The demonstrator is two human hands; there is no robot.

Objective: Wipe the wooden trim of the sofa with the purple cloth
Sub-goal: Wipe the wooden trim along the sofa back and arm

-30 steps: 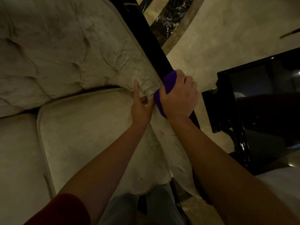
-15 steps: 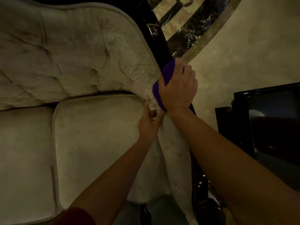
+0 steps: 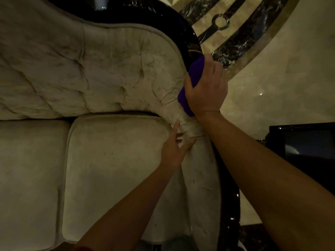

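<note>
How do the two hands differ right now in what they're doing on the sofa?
The right hand is closed around the purple cloth, while the left hand holds nothing, its fingers spread. The right hand presses on the dark wooden trim; the left hand rests on pale upholstery where the seat cushion meets the arm. The right hand sits farther up the sofa. Both are bare and touching the sofa.

The right hand (image 3: 206,89) covers most of the purple cloth (image 3: 196,70), so only its left side and a fold near the wrist show; the fingertips curl out of sight over the far side. Where cloth meets the dark wooden trim (image 3: 188,39) is hidden beneath the hand. The trim's near stretch runs behind the right forearm. The sofa (image 3: 90,73) is cut off at the left and near edges. The left hand (image 3: 174,151) hides its fingers partly in the upholstery crease. A black cabinet (image 3: 304,142) at the right is cropped by the edge, its detail too dim to read.
</note>
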